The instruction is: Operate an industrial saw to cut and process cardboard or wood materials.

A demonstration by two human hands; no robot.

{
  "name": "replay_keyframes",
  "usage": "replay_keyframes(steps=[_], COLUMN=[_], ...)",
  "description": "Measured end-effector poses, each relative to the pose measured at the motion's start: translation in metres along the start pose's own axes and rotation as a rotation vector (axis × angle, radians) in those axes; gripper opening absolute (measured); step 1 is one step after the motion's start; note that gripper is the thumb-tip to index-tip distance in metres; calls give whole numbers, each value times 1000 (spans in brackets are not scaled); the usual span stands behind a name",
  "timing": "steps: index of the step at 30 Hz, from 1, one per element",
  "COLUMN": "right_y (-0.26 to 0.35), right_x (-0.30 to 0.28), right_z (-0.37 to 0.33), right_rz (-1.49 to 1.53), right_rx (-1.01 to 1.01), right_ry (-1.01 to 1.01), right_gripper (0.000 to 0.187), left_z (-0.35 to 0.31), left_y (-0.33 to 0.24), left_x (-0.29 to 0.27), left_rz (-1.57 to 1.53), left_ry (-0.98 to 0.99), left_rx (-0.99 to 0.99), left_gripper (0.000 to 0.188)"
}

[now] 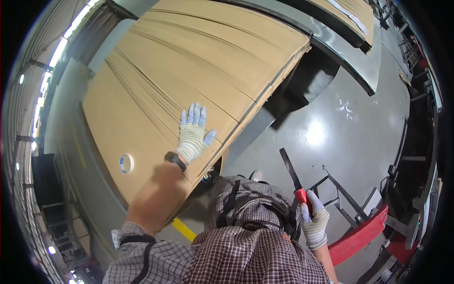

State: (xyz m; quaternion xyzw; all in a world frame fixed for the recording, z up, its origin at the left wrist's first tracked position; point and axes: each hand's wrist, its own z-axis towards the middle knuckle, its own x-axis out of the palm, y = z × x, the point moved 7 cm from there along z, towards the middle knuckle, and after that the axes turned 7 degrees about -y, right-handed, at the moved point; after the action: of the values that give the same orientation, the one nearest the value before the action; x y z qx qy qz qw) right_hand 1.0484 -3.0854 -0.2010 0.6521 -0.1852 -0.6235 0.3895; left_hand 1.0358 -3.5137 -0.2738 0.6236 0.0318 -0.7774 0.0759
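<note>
My left hand [193, 135], in a striped glove with pale blue fingertips, lies flat on a large brown cardboard sheet [227, 61], its fingers spread. Long creases and straight cut lines run across the cardboard. A white tape roll [131, 163] rests on it, left of my left wrist. Away from the cardboard, at my right side, my gloved right hand [314, 220] is closed round the red handle of a long-bladed tool [292, 174]. Its dark, narrow blade points up and to the left; whether it is a knife or a file I cannot tell.
Grey floor [326, 128] spreads to the right of the cardboard. A red curved beam [362, 236] and dark metal frames [350, 208] stand at the lower right. Another cardboard-topped stack [326, 14] lies at the far end. A yellow floor line [183, 229] shows near my legs.
</note>
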Motion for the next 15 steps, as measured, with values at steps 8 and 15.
replay_keyframes(steps=[8,15], right_y=[14,82], right_x=[22,92], right_z=[39,97], right_rz=[-57,64], right_rx=[-135,-290], right_ry=[40,227], right_gripper=[44,47], left_z=[2,5], left_y=[35,71], left_x=[3,-4], left_rz=[70,102], left_ry=[56,-39], left_rx=[-113,-206], left_gripper=[82,81])
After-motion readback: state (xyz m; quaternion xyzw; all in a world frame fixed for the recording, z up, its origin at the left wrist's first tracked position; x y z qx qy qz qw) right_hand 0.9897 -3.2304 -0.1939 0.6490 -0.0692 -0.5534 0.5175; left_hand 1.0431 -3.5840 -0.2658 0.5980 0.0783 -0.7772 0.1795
